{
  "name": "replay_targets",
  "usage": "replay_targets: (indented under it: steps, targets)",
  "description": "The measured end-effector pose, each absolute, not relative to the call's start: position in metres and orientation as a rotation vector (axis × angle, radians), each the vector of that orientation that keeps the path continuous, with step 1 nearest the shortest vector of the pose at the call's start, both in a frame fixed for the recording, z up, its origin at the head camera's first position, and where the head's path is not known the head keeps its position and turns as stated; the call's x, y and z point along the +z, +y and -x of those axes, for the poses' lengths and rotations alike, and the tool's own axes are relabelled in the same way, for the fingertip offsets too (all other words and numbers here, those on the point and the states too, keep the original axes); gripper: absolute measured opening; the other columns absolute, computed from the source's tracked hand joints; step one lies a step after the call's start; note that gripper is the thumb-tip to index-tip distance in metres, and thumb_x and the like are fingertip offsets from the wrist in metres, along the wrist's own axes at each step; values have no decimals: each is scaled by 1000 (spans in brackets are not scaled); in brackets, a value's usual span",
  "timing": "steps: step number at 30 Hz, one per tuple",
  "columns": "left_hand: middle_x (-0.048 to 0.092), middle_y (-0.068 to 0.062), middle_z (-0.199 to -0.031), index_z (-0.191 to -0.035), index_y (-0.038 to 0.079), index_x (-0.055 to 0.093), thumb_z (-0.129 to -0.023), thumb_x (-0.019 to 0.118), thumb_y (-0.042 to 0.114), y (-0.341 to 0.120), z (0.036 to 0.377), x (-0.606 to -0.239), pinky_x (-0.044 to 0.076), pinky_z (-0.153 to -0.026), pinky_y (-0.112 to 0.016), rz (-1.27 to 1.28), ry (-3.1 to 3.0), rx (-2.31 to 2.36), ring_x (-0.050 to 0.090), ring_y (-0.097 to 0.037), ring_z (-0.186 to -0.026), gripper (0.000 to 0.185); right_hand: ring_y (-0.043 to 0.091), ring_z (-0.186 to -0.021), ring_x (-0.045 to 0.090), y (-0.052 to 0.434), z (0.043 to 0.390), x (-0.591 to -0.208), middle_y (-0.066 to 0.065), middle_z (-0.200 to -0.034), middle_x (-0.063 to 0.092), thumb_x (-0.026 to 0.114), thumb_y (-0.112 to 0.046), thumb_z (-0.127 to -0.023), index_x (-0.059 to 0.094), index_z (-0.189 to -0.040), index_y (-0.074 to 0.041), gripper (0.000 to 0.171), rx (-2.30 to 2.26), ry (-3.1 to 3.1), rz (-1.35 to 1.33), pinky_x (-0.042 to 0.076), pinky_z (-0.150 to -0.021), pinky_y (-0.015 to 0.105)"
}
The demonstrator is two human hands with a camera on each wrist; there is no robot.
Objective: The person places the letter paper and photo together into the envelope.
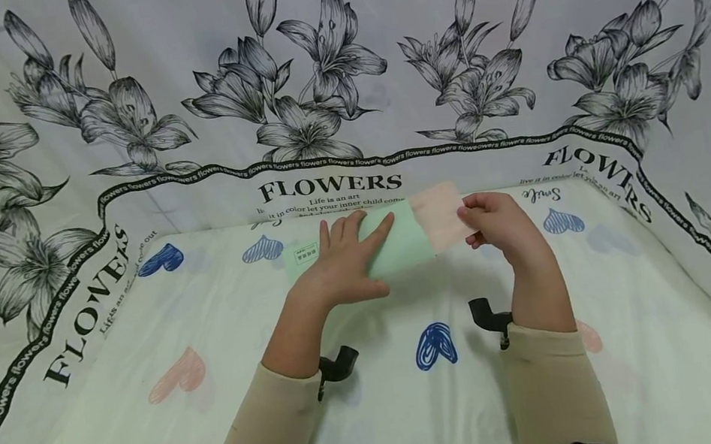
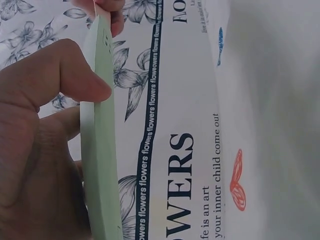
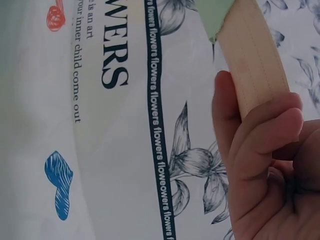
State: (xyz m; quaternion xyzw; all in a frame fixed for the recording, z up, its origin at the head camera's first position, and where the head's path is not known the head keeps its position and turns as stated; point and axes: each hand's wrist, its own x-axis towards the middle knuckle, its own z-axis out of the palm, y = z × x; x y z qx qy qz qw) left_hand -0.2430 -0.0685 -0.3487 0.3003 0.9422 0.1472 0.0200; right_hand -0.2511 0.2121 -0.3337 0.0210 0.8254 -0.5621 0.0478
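Left grip (image 1: 344, 265) lay flat, fingers straight, on a smooth green packet (image 1: 400, 246) at the counter's (image 1: 220, 423) far edge; right grip (image 1: 495, 221) pinched a thin pink sheet (image 1: 439, 214) protruding from it.

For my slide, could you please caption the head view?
Left hand presses green cloth; right hand pinches pink cloth.
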Motion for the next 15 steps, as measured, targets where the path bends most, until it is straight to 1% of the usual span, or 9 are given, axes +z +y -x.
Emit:
replay_targets:
  steps: [3,7,15]
  targets:
    - [5,-16,-167,-166,31,11,-82,76,39,-68,244,-350,-12,-119,-62,-939,2933,446,0,-35,-154,107,13,-64,58,214,252,-333,17,-112,57,54,-14,-107,52,-139,9,40,-1781,2491,-110,55,-65,22]
    - [5,-16,-167,-166,31,11,-82,76,39,-68,244,-350,-11,-119,-62,-937,2937,442,0,-35,-154,107,12,-64,58,212,254,-335,16,-107,63,56,-15,-106,54,-138,9,39,-1865,2439,-136,55,-65,22]
    - [5,-18,-167,-166,30,10,-82,75,39,-70,245,-347,-10,-119,-63,-910,2964,452,1,-37,-153,107,13,-64,59,206,258,-340,13,-101,65,55,-14,-107,55,-137,10,38,-1947,2417,-28,55,-63,23]
